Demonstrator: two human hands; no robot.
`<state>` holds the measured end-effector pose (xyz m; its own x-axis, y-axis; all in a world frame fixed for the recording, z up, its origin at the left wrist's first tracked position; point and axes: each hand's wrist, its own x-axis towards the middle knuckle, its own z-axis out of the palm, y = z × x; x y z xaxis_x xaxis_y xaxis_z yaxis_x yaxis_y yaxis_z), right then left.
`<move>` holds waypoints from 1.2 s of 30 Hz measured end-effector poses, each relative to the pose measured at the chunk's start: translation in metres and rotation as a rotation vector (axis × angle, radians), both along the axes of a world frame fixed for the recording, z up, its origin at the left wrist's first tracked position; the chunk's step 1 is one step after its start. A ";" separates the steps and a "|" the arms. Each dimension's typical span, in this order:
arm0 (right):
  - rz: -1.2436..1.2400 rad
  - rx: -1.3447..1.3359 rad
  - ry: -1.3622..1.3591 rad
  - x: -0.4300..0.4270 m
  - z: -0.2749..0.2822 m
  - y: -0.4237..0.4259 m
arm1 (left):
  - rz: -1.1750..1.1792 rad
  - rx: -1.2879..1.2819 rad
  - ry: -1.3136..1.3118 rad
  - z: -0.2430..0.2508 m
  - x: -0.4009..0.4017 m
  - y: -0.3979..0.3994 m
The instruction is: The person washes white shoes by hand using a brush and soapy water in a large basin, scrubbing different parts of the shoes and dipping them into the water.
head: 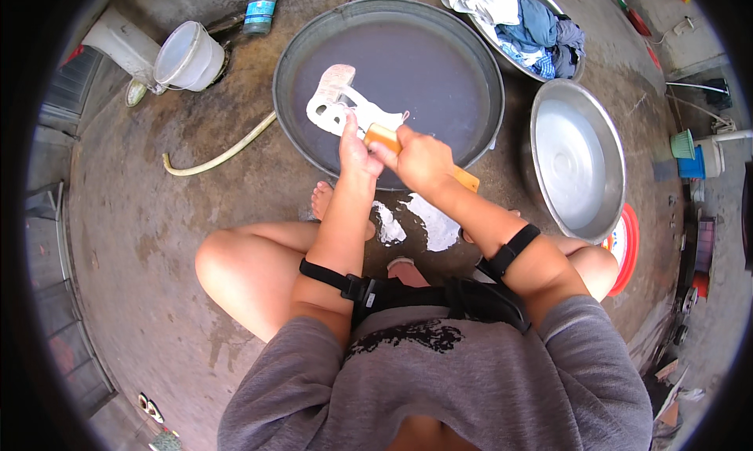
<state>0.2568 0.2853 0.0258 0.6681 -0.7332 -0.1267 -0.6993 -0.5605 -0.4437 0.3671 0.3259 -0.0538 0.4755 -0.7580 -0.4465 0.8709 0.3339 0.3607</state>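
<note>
A white and pale pink shoe is tilted above the grey-purple water in a large round metal tub. My left hand grips the shoe's near end, at the near side of the tub. In my right hand is a brush with a wooden back, pressed against or close to the shoe beside my left hand; its bristles are hidden. A yellow-orange piece shows below my right wrist, by the tub's rim; I cannot tell whether it belongs to the brush.
Right of the tub stand a metal basin of cloudy water and another holding clothes. A white bucket, a blue-labelled bottle and a pale hose lie to the left. White suds spread on the wet floor between my feet.
</note>
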 end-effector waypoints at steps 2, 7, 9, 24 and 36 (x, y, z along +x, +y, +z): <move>0.053 -0.093 -0.046 0.000 -0.004 -0.003 | 0.023 0.001 -0.041 -0.001 0.001 0.000; -0.005 -0.056 -0.050 0.004 -0.002 0.003 | -0.055 -0.003 0.078 0.009 -0.007 0.005; 0.092 -0.052 0.015 0.003 -0.002 0.006 | -0.038 -0.095 0.033 -0.008 -0.003 0.004; 0.084 -0.161 -0.198 0.000 -0.018 0.004 | -0.035 0.015 0.262 -0.005 0.002 0.005; -0.128 0.122 0.005 0.010 0.009 0.001 | 0.022 0.068 0.230 0.000 -0.008 0.000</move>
